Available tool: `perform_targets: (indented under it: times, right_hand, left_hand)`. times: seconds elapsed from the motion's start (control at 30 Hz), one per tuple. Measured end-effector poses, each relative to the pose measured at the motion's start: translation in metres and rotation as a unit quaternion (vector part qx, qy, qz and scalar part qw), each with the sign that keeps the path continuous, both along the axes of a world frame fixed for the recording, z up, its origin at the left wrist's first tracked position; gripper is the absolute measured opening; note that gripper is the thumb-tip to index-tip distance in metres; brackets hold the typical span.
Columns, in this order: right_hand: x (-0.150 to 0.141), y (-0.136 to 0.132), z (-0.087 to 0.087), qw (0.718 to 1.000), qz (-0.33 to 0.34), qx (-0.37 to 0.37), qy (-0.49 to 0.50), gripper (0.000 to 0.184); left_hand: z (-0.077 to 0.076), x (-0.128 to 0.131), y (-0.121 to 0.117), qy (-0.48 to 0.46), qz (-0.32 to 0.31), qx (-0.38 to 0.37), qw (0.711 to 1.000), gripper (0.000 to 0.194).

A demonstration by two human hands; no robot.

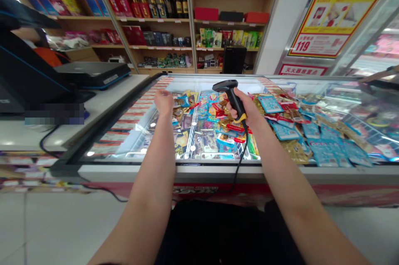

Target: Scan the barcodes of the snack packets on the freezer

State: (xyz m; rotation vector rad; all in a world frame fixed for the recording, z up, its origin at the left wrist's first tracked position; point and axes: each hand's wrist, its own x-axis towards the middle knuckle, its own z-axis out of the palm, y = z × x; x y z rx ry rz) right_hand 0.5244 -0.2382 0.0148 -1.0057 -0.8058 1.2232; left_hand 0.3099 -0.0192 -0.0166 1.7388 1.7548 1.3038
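Note:
My right hand [249,109] is wrapped round the grip of a black and yellow barcode scanner [236,103], held above the freezer with its head pointing left. A black cord hangs from the scanner's base. To the left, my left hand [164,101] is closed over the glass top. Its fingertips are turned away, so whatever they may hold is hidden. Just right of it is a small blue packet [183,101]. Red and gold packets [229,126] are heaped below the scanner. More blue packets [328,150] lie in a pile on the right.
A glass-topped chest freezer [215,169] spans the front, with wire baskets [192,132] showing through. On the left, a counter [109,103] bears a flat scale [93,74] and a dark terminal [25,57]. Shelves [156,20] with boxes and bottles stand behind.

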Motion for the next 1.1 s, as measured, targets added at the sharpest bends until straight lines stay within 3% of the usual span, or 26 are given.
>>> perform_targets:
  times: [0.1, 0.27, 0.5, 0.6, 0.73, 0.87, 1.1]
  right_hand:
    - [0.002, 0.002, -0.002, 1.0, 0.003, 0.003, 0.004, 0.043]
    - [0.004, 0.004, -0.005, 1.0, 0.0, 0.008, 0.007, 0.041]
    - [0.004, 0.003, -0.004, 1.0, -0.007, 0.004, 0.006, 0.043]
    - [0.005, 0.002, -0.003, 1.0, -0.005, 0.005, 0.011, 0.041]
    - [0.006, 0.003, -0.004, 1.0, -0.013, 0.004, 0.006, 0.041]
    - [0.006, 0.003, -0.004, 1.0, -0.023, 0.008, 0.0, 0.043]
    - [0.003, 0.004, -0.002, 1.0, -0.017, -0.005, 0.002, 0.046]
  left_hand:
    - [0.0, -0.004, -0.007, 0.044, 0.05, -0.035, 0.997, 0.04]
    - [-0.007, 0.003, -0.014, 0.149, -0.016, -0.074, 0.986, 0.033]
    - [-0.009, 0.01, -0.022, 0.143, 0.007, -0.028, 0.989, 0.033]
    - [-0.007, 0.018, -0.031, 0.166, -0.011, 0.007, 0.986, 0.036]
    - [-0.005, 0.035, -0.045, 0.2, -0.073, 0.06, 0.975, 0.031]
    - [-0.01, 0.061, -0.06, 0.216, -0.187, 0.1, 0.953, 0.027]
    - [-0.03, 0.107, -0.078, 0.226, -0.385, 0.139, 0.884, 0.04]
